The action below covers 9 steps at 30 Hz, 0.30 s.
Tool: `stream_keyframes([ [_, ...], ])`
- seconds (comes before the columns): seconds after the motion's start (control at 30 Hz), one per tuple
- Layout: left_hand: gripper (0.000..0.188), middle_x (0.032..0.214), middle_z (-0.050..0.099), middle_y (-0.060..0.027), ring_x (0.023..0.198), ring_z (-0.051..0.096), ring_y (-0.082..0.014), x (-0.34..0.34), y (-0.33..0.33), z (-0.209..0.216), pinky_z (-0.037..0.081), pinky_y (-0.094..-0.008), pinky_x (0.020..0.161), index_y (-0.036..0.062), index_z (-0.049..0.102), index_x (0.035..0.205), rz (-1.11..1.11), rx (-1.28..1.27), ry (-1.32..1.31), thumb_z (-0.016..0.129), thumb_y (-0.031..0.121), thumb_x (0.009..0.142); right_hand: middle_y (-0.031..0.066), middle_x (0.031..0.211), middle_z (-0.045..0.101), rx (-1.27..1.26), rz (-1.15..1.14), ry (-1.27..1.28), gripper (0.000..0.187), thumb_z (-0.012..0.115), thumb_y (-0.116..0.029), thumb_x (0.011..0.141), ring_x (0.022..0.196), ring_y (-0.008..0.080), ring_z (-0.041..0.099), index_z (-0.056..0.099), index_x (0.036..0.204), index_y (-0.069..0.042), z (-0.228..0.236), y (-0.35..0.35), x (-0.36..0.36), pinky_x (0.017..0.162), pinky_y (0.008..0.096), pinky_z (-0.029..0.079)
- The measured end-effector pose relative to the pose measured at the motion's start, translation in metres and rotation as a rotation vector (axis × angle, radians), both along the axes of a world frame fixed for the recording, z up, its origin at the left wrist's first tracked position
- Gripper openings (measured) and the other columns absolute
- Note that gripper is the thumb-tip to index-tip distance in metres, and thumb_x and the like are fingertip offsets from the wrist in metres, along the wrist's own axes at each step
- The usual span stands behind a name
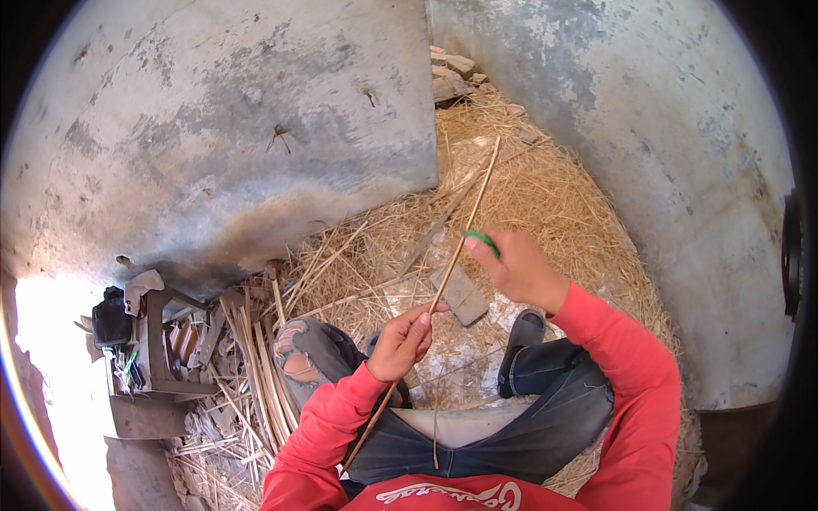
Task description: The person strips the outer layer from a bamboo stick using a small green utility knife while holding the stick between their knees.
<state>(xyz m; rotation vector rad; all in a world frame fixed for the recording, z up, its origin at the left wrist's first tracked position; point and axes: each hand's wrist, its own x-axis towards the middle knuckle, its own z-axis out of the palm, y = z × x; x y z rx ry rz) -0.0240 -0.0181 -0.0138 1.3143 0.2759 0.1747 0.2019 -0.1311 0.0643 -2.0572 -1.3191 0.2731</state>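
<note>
A long thin wooden stick (484, 189) runs slantwise from near my lap up over the straw. My left hand (400, 342) is closed around its lower half, thumb and fingers pinching it. Farther up, my right hand (521, 271) grips a small green tool (483, 243) whose end meets the stick. Most of that tool is hidden inside my fist, so its kind does not show. A second thin strip (435, 430) hangs down over my lap.
Straw and shavings (554, 200) cover the ground ahead. A flat grey block (461, 296) lies between my feet. Long split sticks (260, 366) are stacked at my left, beside a dark stand (162, 341) with things on it. Grey metal sheets (239, 111) stand around the spot.
</note>
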Motion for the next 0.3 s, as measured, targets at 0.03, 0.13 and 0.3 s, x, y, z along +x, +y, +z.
stream_keyframes([
  [0.03,0.039,0.059,0.036,0.0073,0.048,0.031,-0.003,-0.001,0.001,-0.001,0.028,-0.0203,0.046,-0.0008,0.05,0.139,0.004,-0.005,-0.005,0.038,0.023,0.11,0.0207,0.066,0.062,-0.097,0.034,-0.055,0.054,0.048,-0.05,0.1,0.063,0.0397,0.063,0.069,0.092,-0.001,0.004,-0.002,-0.01,0.061,0.0487,0.048],
  [0.13,0.038,0.059,0.035,0.0078,0.048,0.03,-0.003,0.002,-0.003,-0.002,0.027,-0.0206,0.046,-0.0015,0.051,0.137,0.047,-0.013,-0.031,0.039,0.022,0.11,0.0234,0.072,0.067,-0.287,0.158,-0.123,0.058,0.044,-0.054,0.1,0.068,0.0417,0.067,0.07,0.099,-0.002,-0.009,-0.01,-0.04,0.063,0.0512,0.052],
  [0.3,0.037,0.061,0.036,0.0065,0.051,0.032,-0.003,-0.009,0.007,-0.008,0.029,-0.0221,0.048,0.0006,0.051,0.139,0.004,0.048,0.016,0.042,0.02,0.109,0.0225,0.073,0.068,-0.274,0.115,-0.063,0.059,0.044,-0.056,0.1,0.068,0.0409,0.068,0.071,0.102,-0.004,-0.011,0.0,-0.022,0.063,0.0508,0.054],
])
